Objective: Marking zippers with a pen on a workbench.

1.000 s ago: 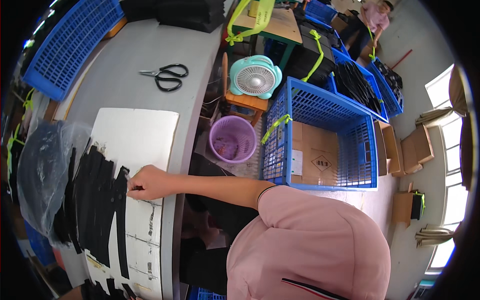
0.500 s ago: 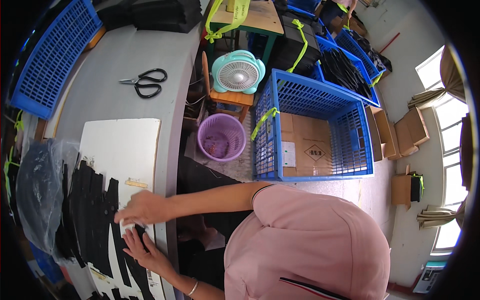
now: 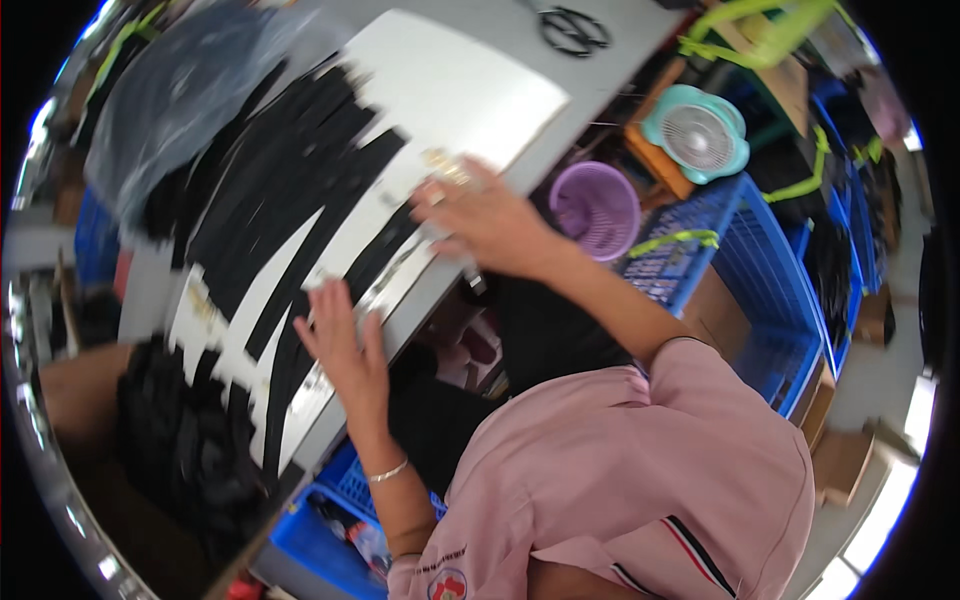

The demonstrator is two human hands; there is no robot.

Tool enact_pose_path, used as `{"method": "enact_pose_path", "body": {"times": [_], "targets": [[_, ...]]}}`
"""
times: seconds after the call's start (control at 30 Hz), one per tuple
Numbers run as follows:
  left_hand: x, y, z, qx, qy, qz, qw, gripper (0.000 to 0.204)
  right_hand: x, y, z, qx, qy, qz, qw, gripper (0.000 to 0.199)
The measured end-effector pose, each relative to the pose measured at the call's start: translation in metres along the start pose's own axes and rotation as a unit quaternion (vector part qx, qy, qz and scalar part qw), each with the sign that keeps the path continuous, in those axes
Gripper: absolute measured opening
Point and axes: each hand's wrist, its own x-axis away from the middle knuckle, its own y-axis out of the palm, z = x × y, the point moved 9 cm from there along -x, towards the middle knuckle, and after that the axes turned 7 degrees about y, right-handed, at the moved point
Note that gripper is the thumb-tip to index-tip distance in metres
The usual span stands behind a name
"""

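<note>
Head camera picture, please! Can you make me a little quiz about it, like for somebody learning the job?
1. What colour is the small fan?
2. Between the left hand and the right hand, which has a bracelet at its wrist?
3. True or false: black strips lie on the white board.

Key:
1. Turquoise, with a pale grille.
2. The left hand.
3. True.
</note>
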Motion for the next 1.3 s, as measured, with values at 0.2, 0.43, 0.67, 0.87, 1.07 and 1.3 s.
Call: {"method": "enact_pose_path", "body": {"times": [0.2, 0.43, 0.67, 0.87, 1.07, 1.3], "targets": [[0.026, -0.019, -0.004, -0.037, -0.050, 0.022, 0.998, 0.058, -0.009, -0.001, 0.006, -0.043, 0.007, -0.010, 0.999, 0.046], [0.058, -0.035, -0.024, -0.044, -0.101, 0.053, 0.993, 0.057, -0.008, -0.009, 0.015, -0.064, 0.044, 0.014, 0.997, 0.042], [0.074, -0.049, -0.094, -0.090, -0.085, 0.027, 0.992, 0.044, 0.006, 0.020, 0.030, -0.112, 0.043, 0.030, 0.992, 0.027], [0.063, -0.062, -0.138, -0.087, -0.094, 0.060, 0.990, 0.049, 0.006, -0.001, 0.022, -0.126, 0.024, 0.105, 0.986, 0.020], [0.075, -0.053, -0.061, -0.108, -0.081, 0.032, 0.990, 0.062, 0.001, -0.005, 0.020, -0.145, 0.026, 0.114, 0.983, 0.017], [0.100, -0.034, -0.088, -0.256, -0.147, -0.040, 0.955, 0.056, -0.003, 0.000, 0.016, -0.137, 0.026, 0.094, 0.986, 0.019]]}}
